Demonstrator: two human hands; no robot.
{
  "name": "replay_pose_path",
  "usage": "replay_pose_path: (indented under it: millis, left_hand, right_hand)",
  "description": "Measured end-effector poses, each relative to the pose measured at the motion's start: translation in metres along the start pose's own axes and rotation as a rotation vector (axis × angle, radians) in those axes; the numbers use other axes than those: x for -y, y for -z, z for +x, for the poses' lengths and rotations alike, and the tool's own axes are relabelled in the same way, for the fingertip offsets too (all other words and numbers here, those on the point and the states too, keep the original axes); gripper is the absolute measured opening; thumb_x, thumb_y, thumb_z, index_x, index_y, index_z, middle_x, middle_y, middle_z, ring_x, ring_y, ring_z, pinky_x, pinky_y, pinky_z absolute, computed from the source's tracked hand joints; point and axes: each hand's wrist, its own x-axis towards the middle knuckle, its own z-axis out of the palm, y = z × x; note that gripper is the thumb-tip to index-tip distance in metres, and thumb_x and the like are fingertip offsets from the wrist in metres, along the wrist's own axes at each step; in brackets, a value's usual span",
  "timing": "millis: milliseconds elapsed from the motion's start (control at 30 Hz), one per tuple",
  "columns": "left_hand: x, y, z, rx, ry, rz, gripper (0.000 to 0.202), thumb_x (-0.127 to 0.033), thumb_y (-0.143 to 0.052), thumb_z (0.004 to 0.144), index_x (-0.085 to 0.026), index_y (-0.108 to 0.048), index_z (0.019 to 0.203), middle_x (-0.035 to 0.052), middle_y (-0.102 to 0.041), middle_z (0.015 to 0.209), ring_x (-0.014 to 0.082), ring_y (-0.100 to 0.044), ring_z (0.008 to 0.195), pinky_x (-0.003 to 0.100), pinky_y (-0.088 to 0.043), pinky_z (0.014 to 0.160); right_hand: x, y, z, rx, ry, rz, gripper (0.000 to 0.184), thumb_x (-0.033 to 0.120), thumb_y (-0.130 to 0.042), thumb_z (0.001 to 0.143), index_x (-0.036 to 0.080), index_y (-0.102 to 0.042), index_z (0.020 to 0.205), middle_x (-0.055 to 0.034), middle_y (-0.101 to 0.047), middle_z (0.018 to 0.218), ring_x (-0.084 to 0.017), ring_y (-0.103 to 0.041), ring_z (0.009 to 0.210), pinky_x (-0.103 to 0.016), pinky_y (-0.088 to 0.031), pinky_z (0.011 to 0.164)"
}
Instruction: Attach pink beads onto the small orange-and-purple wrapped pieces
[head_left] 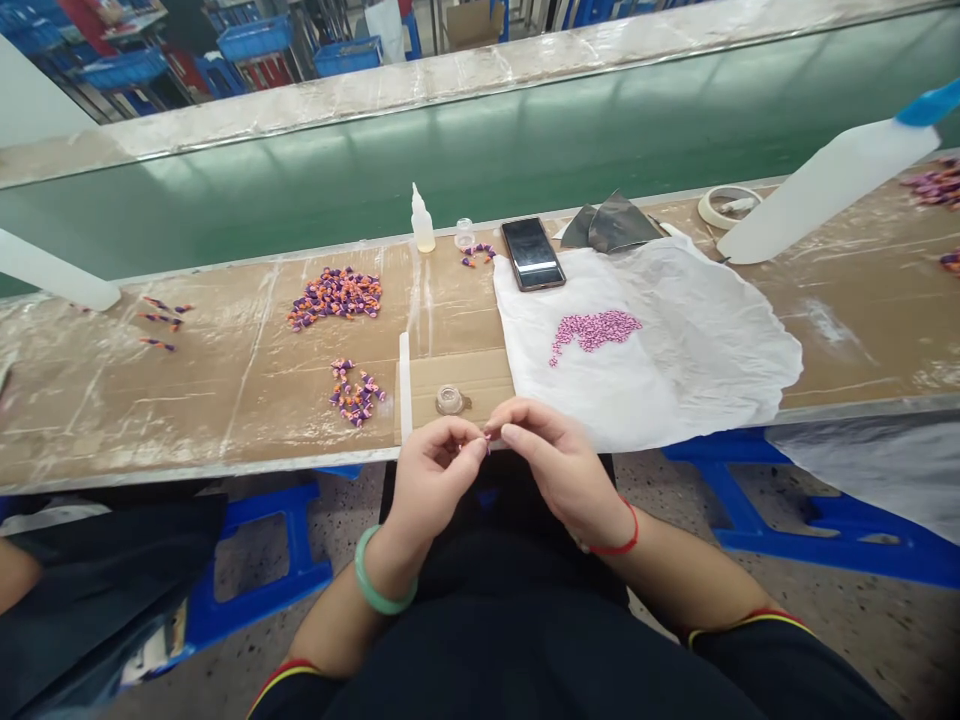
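While your 2 hands meet at the near edge of the table (247,425), the small piece (488,444) sits between their fingertips, mostly covered. Your left hand (437,478) pinches it between thumb and forefinger; your right hand (559,465) is curled with its fingertips up against it, though I cannot tell whether they grip. A fingertip hold probably suits something this tiny, leaving 2 sides to work from. The round clear container (449,400) stands just beyond your hands, likely for a short reach. Pink beads (596,330) lie spread on the white cloth (697,365), perhaps so they show up and don't roll. To the left, 2 piles, the larger pile (337,297) and the smaller pile (356,393), lie apart, maybe to separate batches. The piece's visible bit seems to point down toward you; its full long axis is hidden.
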Motion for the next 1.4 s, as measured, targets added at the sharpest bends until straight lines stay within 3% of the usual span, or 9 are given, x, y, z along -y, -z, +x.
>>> replay_pose_path:
  millis: [200,400,700,867,1033,1233,1400]
  left_hand:
    - [0.001,0.012,0.006,0.145,0.154,-0.143,0.028,-0.037,-0.078,0.075,-0.016,-0.061,0.065,-0.0033,-0.052,0.054,0.0075,-0.041,0.048,0.021,-0.040,0.051]
    - [-0.003,0.016,0.007,0.228,0.194,-0.110,0.034,-0.041,-0.079,0.073,-0.015,-0.059,0.063,-0.0030,-0.051,0.054,0.0063,-0.037,0.048,0.018,-0.034,0.046]
    - [0.004,0.021,0.008,0.184,0.201,-0.177,0.032,-0.039,-0.080,0.073,-0.016,-0.060,0.065,-0.0036,-0.052,0.055,0.0082,-0.044,0.051,0.021,-0.039,0.052]
    - [0.012,0.028,0.008,0.143,0.221,-0.266,0.029,-0.038,-0.080,0.074,-0.015,-0.063,0.068,-0.0041,-0.051,0.054,0.0059,-0.039,0.047,0.019,-0.033,0.046]
    - [0.023,0.043,0.006,0.093,0.222,-0.305,0.024,-0.035,-0.078,0.077,-0.015,-0.065,0.073,-0.0040,-0.053,0.053,0.0057,-0.042,0.046,0.017,-0.034,0.045]
    - [0.025,0.061,0.007,0.000,0.149,-0.211,0.013,-0.023,-0.077,0.074,-0.015,-0.067,0.075,-0.0022,-0.061,0.058,0.0063,-0.051,0.048,0.016,-0.042,0.047]
    - [0.029,0.069,0.010,-0.045,0.163,-0.189,0.015,-0.021,-0.079,0.070,-0.015,-0.067,0.077,-0.0009,-0.066,0.062,0.0084,-0.058,0.050,0.017,-0.050,0.050]
  right_hand:
    - [0.028,0.012,0.016,0.309,-0.052,-0.345,0.009,0.023,-0.058,0.086,0.018,-0.057,0.078,-0.0003,-0.064,0.070,-0.013,-0.058,0.062,-0.024,-0.047,0.058]
    - [0.032,0.012,0.020,0.381,-0.051,-0.517,0.008,0.019,-0.054,0.081,0.018,-0.055,0.073,0.0015,-0.059,0.063,-0.011,-0.053,0.056,-0.021,-0.042,0.053]
    - [0.028,0.006,0.023,0.427,-0.039,-0.562,0.009,0.022,-0.050,0.087,0.019,-0.052,0.079,0.0005,-0.059,0.067,-0.012,-0.052,0.059,-0.022,-0.041,0.055]
    - [0.028,-0.001,0.029,0.469,-0.015,-0.576,0.012,0.023,-0.047,0.091,0.020,-0.048,0.079,0.0019,-0.053,0.066,-0.011,-0.048,0.057,-0.023,-0.039,0.054]
    - [0.030,-0.008,0.035,0.541,-0.036,-0.611,0.011,0.021,-0.044,0.093,0.020,-0.044,0.082,0.0032,-0.051,0.066,-0.011,-0.046,0.058,-0.022,-0.038,0.055]
    - [0.034,-0.002,0.074,0.663,0.208,-1.050,0.017,0.018,-0.043,0.089,0.021,-0.036,0.074,0.0033,-0.042,0.063,-0.011,-0.036,0.056,-0.024,-0.028,0.056]
    - [0.040,-0.010,0.116,0.842,0.122,-1.525,0.021,0.015,-0.051,0.084,0.020,-0.037,0.070,0.0027,-0.040,0.060,-0.012,-0.031,0.054,-0.026,-0.022,0.055]
